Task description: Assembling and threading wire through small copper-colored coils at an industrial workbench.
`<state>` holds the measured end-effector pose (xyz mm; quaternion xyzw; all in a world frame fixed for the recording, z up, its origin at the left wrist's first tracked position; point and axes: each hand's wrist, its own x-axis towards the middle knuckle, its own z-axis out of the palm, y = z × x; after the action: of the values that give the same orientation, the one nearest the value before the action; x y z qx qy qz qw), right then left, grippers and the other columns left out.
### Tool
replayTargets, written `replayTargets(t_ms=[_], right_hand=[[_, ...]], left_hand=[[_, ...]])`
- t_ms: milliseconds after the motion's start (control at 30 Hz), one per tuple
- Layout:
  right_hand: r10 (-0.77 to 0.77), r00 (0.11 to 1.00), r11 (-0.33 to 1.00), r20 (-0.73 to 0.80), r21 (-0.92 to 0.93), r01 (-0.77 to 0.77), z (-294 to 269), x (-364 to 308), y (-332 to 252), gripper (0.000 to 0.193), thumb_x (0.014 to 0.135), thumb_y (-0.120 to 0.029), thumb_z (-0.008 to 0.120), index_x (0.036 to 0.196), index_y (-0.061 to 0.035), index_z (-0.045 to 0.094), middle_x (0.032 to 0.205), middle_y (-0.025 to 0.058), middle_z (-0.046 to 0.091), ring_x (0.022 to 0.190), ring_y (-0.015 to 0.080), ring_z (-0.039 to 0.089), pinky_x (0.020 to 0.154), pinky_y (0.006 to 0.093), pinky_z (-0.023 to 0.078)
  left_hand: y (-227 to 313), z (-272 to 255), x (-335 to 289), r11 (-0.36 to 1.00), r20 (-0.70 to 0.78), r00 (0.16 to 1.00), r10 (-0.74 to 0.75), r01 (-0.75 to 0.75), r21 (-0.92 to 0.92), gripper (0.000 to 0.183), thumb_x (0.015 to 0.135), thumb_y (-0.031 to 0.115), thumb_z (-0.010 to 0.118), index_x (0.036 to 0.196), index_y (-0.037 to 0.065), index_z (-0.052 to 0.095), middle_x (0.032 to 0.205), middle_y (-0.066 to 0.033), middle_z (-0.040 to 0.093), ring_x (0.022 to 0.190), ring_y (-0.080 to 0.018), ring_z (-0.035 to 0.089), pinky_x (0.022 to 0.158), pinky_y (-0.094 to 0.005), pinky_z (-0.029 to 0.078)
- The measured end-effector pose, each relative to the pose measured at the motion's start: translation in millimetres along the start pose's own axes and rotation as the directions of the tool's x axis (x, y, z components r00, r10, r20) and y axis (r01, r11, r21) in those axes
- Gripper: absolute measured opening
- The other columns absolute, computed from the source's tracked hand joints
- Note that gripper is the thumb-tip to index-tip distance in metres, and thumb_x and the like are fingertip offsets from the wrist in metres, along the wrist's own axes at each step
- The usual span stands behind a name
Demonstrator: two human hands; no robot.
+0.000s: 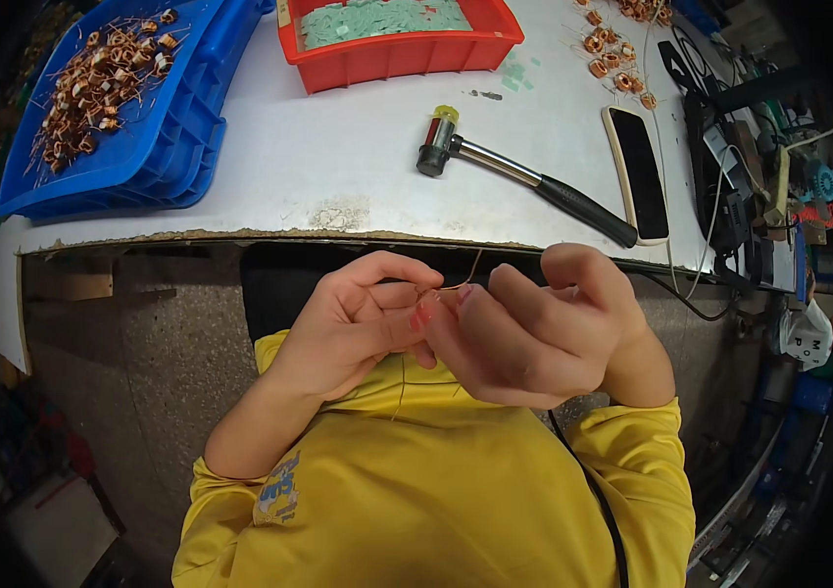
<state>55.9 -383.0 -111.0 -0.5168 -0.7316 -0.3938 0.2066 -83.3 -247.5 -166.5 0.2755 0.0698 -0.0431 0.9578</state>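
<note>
Just off the table's front edge, in front of my yellow shirt, both hands come together with fingertips nearly touching. My left hand (353, 318) is closed in a pinch, thumb and forefinger on a small piece with thin wire ends; its body is hidden by the fingers. One copper wire (476, 265) rises between the hands, and another thin wire end (402, 382) hangs below the left fingers. My right hand (544, 328) is curled, its thumb and fingertips pinching the copper wire close to the left fingertips.
A blue crate (176, 147) with many copper coils (108, 88) stands far left. Behind is a red bin (407, 59) of pale green pieces. A hammer (514, 171) and a phone (638, 167) lie on the white table (269, 147). More coils (612, 54) and cables are at right.
</note>
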Motion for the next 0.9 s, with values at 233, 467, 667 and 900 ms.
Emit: replayTargets(t_ms=[233, 467, 667, 900], right_hand=[[0.102, 0.991, 0.995, 0.085, -0.008, -0.102, -3.8, 5.3, 2.3, 0.008, 0.080, -0.018, 0.065, 0.079, -0.0107, 0.064, 0.073, -0.0032, 0.056, 0.060, 0.0087, 0.047, 0.051, 0.0247, 0.034], [0.027, 0.998, 0.924, -0.056, 0.382, -0.003, -19.0, -0.1, -27.5, 0.015, 0.084, -0.021, 0.061, 0.073, -0.0111, 0.064, 0.074, -0.0031, 0.057, 0.059, 0.0074, 0.043, 0.047, 0.0208, 0.034], [0.172, 0.978, 0.815, 0.115, 0.542, -0.207, -31.3, -1.5, -1.9, 0.018, 0.083, -0.021, 0.060, 0.068, -0.0109, 0.061, 0.071, -0.0013, 0.059, 0.058, 0.0090, 0.041, 0.047, 0.0213, 0.035], [0.520, 0.356, -0.316, 0.777, 0.562, -0.765, 25.9, -17.5, 20.6, 0.033, 0.093, -0.020, 0.052, 0.067, -0.0019, 0.058, 0.065, 0.0003, 0.053, 0.058, 0.0080, 0.039, 0.055, 0.0176, 0.033]], left_hand=[[-2.8, -3.1, 0.9, 0.990, 0.127, 0.992, 0.020, -0.037, 0.134, 0.027, 0.085, -0.006, 0.058, 0.111, -0.004, 0.052, 0.105, -0.0223, 0.061, 0.083, -0.0228, 0.064, 0.068, -0.0292, 0.054], [-5.3, -1.5, -0.2, 0.993, 0.065, 0.997, 0.035, -0.027, -0.118, 0.024, 0.084, -0.007, 0.057, 0.107, -0.004, 0.054, 0.102, -0.0264, 0.061, 0.079, -0.0255, 0.065, 0.069, -0.0298, 0.055], [-3.0, -8.4, 0.4, 0.978, 0.131, 0.991, -0.034, 0.060, -0.201, 0.021, 0.083, -0.007, 0.058, 0.104, -0.005, 0.056, 0.103, -0.0306, 0.060, 0.072, -0.0288, 0.066, 0.065, -0.0295, 0.056], [-9.3, -7.7, 2.8, 0.961, 0.234, 0.963, -0.132, 0.182, -0.209, 0.021, 0.083, -0.006, 0.058, 0.105, -0.006, 0.057, 0.104, -0.0334, 0.059, 0.066, -0.0301, 0.067, 0.059, -0.0293, 0.057]])
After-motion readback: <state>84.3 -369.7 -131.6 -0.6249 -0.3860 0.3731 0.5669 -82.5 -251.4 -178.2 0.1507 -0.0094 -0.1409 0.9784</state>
